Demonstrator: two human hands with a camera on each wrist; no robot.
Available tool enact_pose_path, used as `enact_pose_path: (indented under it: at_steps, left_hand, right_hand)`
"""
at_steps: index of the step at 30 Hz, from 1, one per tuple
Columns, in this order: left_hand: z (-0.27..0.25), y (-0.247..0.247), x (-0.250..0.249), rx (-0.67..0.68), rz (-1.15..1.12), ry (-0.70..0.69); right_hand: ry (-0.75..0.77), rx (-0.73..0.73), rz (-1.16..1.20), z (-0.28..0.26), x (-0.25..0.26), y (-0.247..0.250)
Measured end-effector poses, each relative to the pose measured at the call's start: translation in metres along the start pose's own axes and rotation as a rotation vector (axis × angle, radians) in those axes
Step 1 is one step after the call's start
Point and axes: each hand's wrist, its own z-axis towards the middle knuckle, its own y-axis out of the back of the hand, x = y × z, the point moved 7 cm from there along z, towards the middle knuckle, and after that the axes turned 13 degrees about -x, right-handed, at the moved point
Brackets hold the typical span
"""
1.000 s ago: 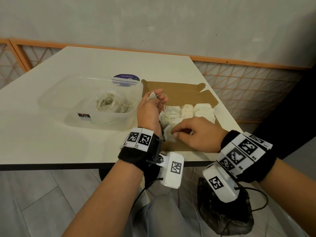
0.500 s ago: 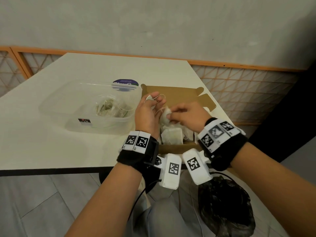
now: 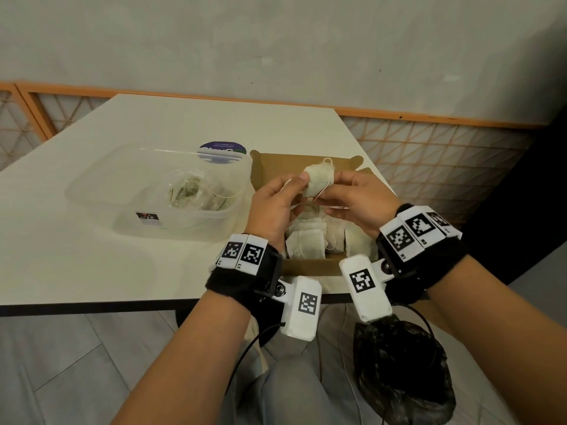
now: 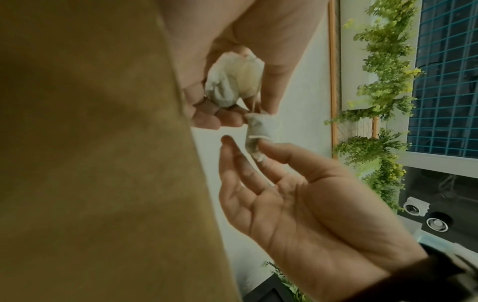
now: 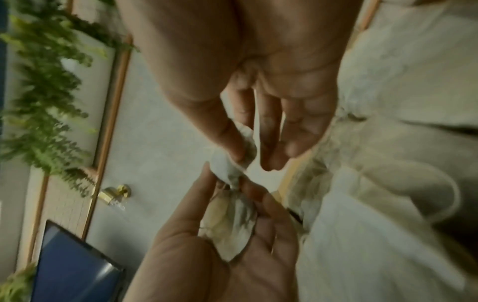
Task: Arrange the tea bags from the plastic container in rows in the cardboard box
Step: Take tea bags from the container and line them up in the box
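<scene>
Holding one tea bag (image 3: 319, 180) between both hands above the box (image 3: 310, 266), we see in the head view the left hand (image 3: 273, 207) pinching its left edge and the right hand (image 3: 352, 199) pinching the right. Rows of bags (image 3: 306, 245) already fill the box's near part. More bags lie in the container (image 3: 159, 191), just left of the box on the worktop (image 3: 92, 265). A purple lid (image 3: 223, 148) sits behind the container.

Left wrist view: the left fingers (image 4: 269, 157) close on a small folded piece (image 4: 256, 130), tag or second bag, we cannot tell; a string runs up to the bag in the right hand's grip.

Right wrist view: blurred; the bag lies cupped in the right palm (image 5: 207, 255).

Risk, our judgement: the string may tangle or tear the paper if pulled apart hard. Wrist cameras hang low over the box and could disturb the laid rows when we lower the bag.
</scene>
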Motion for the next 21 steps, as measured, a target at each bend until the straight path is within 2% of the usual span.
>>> enact_pose_path:
  at_steps: [2, 8, 11, 14, 17, 19, 21]
  left_hand:
    - [-0.002, -0.001, -0.001, -0.002, -0.001, 0.010]
    - [-0.001, -0.004, 0.000, 0.016, 0.004, 0.053]
    - [-0.006, -0.009, 0.001, 0.091, 0.018, 0.067]
    - [-0.003, -0.005, 0.003, 0.044, 0.038, 0.051]
    - [0.002, 0.001, 0.005, -0.007, 0.046, 0.045]
    - [0.004, 0.002, 0.005, -0.008, 0.052, 0.040]
    - [0.002, 0.000, 0.004, 0.009, 0.062, 0.030]
  right_hand:
    - [0.088, 0.042, -0.180, 0.001, 0.008, 0.000]
    - [0.278, 0.059, -0.428, 0.002, 0.032, 0.002]
    - [0.304, -0.020, -0.400, 0.009, 0.037, 0.008]
    - [0.264, -0.076, -0.393, 0.015, 0.033, 0.016]
    - [0.197, -0.100, -0.703, 0.023, 0.020, 0.033]
    - [0.230, -0.171, -0.913, 0.023, 0.019, 0.041]
    - [0.338, -0.204, -0.824, 0.017, 0.030, 0.036]
